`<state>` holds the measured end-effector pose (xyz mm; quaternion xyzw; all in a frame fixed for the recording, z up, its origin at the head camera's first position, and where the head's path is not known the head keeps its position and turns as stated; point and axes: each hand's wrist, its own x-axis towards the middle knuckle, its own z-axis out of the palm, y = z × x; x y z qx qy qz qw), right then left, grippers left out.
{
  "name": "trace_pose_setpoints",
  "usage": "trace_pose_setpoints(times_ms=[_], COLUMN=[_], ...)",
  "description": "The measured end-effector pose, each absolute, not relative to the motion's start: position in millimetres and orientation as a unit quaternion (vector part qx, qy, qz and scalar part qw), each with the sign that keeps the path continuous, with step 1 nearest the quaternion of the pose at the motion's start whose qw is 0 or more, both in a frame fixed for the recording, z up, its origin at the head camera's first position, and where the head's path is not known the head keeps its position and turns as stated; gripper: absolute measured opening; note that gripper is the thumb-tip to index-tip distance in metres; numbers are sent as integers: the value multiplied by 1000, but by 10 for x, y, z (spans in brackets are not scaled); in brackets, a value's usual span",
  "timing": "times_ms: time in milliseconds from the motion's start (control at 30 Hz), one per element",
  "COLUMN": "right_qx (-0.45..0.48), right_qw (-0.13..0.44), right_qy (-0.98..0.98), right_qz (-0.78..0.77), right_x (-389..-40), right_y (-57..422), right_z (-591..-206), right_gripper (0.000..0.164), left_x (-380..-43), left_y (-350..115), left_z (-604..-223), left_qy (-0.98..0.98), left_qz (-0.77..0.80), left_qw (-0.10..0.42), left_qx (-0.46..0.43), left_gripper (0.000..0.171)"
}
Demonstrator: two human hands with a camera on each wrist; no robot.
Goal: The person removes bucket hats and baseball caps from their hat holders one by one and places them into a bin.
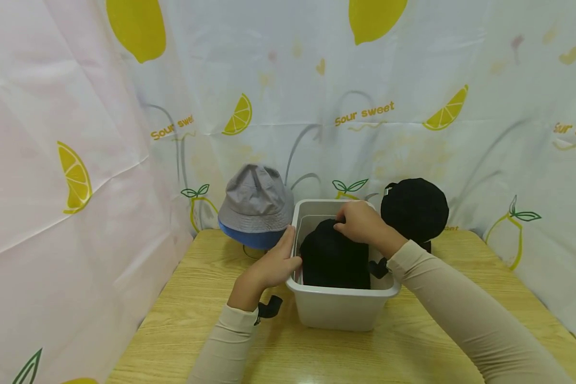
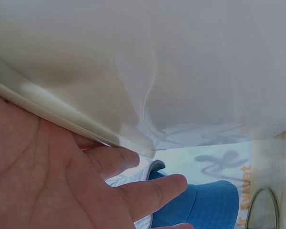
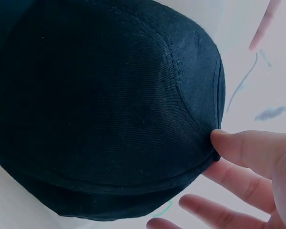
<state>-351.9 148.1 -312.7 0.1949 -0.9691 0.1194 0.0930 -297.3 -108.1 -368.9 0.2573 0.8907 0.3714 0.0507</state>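
Note:
A black cap sits inside a white plastic bin. My right hand reaches over the bin and pinches the cap's edge between thumb and index finger. In the right wrist view that hand grips a seamed corner of the black cloth, its other fingers spread loosely below. My left hand rests against the bin's left rim, thumb over the edge. Seen from the left wrist, its palm lies along the rim and its fingers extend past the bin wall.
Left of the bin, a grey bucket hat with a blue underside is on a wire stand. Another black cap stands behind the bin on the right. A lemon-print curtain closes off the back of the wooden table.

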Motion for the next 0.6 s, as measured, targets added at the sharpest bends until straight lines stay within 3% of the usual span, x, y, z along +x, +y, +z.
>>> trace_pose_setpoints(times_ms=[300, 600], right_qx=[218, 227], right_qw=[103, 75], right_qy=[-965, -961], right_qz=[107, 137], right_x=[-3526, -3589], right_y=[1464, 1525], right_z=[-3163, -3197], right_gripper=[20, 22], left_x=[-2964, -2958], left_y=[-1078, -1078], left_z=[-3689, -3686], left_qy=[891, 892], left_qz=[374, 372], left_qw=[52, 52], left_qx=[253, 252], left_gripper=[89, 89])
